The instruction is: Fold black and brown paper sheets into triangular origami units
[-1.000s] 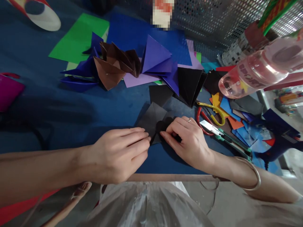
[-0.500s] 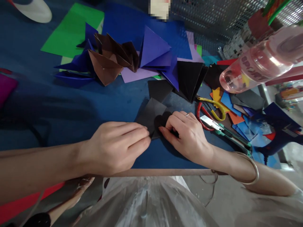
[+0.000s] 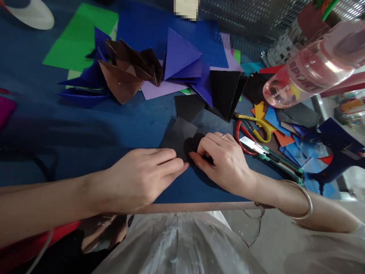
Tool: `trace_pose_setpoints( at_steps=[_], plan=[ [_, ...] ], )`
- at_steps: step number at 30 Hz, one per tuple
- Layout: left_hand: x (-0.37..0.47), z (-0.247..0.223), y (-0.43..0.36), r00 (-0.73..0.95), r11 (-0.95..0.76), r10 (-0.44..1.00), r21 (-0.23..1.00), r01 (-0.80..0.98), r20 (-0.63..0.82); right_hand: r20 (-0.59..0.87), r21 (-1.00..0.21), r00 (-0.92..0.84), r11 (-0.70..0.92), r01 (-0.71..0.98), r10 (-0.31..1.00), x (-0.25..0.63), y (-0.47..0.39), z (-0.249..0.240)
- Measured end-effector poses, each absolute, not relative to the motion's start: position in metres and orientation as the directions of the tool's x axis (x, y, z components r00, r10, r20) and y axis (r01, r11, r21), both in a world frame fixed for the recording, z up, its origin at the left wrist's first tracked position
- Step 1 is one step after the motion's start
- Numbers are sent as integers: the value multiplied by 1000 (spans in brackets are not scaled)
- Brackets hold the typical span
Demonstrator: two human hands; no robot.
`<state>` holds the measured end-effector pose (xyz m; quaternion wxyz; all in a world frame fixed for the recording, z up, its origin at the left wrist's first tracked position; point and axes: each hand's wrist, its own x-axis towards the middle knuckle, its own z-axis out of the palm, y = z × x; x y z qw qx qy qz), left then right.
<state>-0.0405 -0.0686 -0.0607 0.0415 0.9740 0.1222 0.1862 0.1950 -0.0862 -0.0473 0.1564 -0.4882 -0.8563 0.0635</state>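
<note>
Black paper (image 3: 178, 134) — partly hidden by right hand (image 3: 228, 163), lower edge murky.

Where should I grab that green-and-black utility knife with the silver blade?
Probably pinch the knife's slim handle near its rear end, coming in from your near right: it lies slanted, and the exposed silver blade points the opposite way, far and left.

Dim light, glare on pink bottle (image 3: 306, 62)
</note>
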Motion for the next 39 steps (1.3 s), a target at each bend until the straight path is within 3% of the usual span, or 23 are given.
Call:
trace_pose_setpoints(
  at_steps=[13,18,26,35,39],
  plan=[
    [-39,-54,-69,900,-964,267,74,257,345,171,-301,-461,492,817,871,195,-87,-47],
    [-39,-54,-69,896,-965,261,94,244,359,171,-379,-411,445,811,895,198,-87,-48],
    [-46,-61,-70,905,-960,276,132,246,324,110,-401,-415,423,813,903,199,-86,-46],
    [-47,-60,-73,909,-963,270,69,262,316,47,-445,-465,435,782,884,210,-84,-41],
    [-48,-57,-76,911,-951,308,128,283,273,30,-473,-493,447,759,870,214,-82,-39]
  ],
)
